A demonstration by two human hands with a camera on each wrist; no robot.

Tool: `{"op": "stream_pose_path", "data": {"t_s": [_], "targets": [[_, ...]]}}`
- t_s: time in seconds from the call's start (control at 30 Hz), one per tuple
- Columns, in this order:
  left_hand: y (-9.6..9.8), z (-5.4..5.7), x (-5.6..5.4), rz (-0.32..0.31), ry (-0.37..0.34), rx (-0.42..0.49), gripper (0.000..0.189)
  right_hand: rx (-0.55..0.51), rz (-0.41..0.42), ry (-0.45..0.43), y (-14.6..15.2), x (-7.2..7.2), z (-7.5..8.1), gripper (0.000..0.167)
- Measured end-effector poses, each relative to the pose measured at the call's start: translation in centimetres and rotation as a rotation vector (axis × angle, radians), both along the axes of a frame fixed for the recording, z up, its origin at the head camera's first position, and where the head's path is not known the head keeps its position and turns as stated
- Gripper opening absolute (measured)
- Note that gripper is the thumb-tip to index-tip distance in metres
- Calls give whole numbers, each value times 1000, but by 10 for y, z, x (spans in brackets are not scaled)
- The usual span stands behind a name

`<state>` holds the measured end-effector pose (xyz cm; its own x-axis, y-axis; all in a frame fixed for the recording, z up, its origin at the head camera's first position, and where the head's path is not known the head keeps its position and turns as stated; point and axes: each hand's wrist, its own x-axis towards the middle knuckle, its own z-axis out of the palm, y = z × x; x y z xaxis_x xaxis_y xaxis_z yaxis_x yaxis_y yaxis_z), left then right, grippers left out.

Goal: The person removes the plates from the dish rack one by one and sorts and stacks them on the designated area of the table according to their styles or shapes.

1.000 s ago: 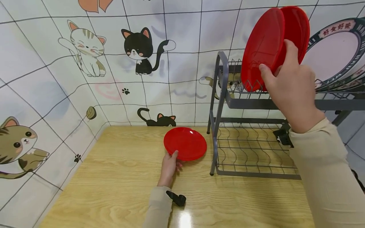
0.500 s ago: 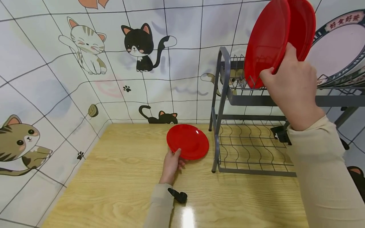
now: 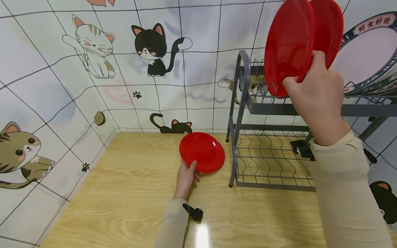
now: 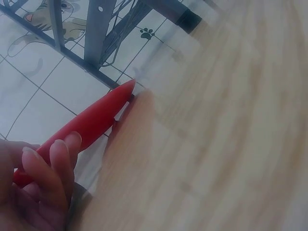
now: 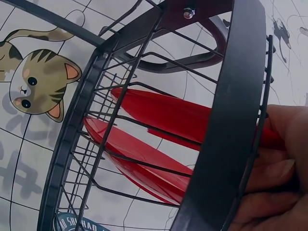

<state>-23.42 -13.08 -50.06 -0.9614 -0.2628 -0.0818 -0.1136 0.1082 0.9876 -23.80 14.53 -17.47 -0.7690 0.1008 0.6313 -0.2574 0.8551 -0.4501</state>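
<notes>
My left hand [image 3: 185, 179] pinches the near edge of a round red plate [image 3: 203, 151], thumb on top and fingers below. In the left wrist view that plate [image 4: 94, 122] appears edge-on, tilted over the wooden table. Up at the right, my right hand [image 3: 319, 94] grips a red plate [image 3: 288, 44] standing in the rack's upper tier, its thumb on the left face. Just right of it stands a second red plate [image 3: 327, 29], partly hidden. Through the wires in the right wrist view, both plates' lower edges show; the rack bar hides part of the hand [image 5: 274, 178].
The grey two-tier dish rack [image 3: 243, 82] stands at the right of the wooden table [image 3: 130, 189]. Large patterned plates [image 3: 369, 58] lean in its upper tier, right of my hand. A wire lower shelf [image 3: 273, 158] lies below. Cat-printed tile walls [image 3: 201, 69] enclose the back and left.
The head view has tilted slightly, shifting the scene. My right hand sits a little lower on the red plate than one second ago. My left hand keeps its hold, nearly still.
</notes>
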Motion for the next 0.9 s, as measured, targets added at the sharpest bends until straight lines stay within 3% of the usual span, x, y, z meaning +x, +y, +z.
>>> {"op": "stream_pose_path", "data": {"t_s": [0.4,0.9], "targets": [[-1,0,2,-14,14,-49,24,-63,29,81,-1,1,-5,60],[-1,-1,2,-31,29,-21,25,-148,-27,215,-4,1,-14,55]]}}
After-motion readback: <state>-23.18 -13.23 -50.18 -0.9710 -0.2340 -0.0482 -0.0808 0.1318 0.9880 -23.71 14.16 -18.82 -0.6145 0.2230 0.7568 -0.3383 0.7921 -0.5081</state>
